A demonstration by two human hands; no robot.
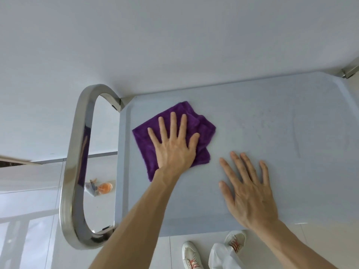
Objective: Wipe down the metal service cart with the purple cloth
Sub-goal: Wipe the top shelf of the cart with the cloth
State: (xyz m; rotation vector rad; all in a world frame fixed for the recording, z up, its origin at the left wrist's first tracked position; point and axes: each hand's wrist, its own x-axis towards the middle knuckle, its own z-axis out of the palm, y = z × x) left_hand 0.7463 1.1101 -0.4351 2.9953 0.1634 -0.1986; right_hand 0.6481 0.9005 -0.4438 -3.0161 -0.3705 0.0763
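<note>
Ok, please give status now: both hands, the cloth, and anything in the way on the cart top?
Left hand flat, pressing purple cloth. Right hand open, flat on cart top. Cloth near handle-side corner. Nothing else visible on the top.

left hand is pressing flat on the purple cloth near the cart handle, right hand is lying flat on the top beside it

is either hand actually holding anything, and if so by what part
Nothing is gripped. The left hand presses flat with straight fingers on the middle of the purple cloth; the right hand lies flat on the bare cart top.
</note>
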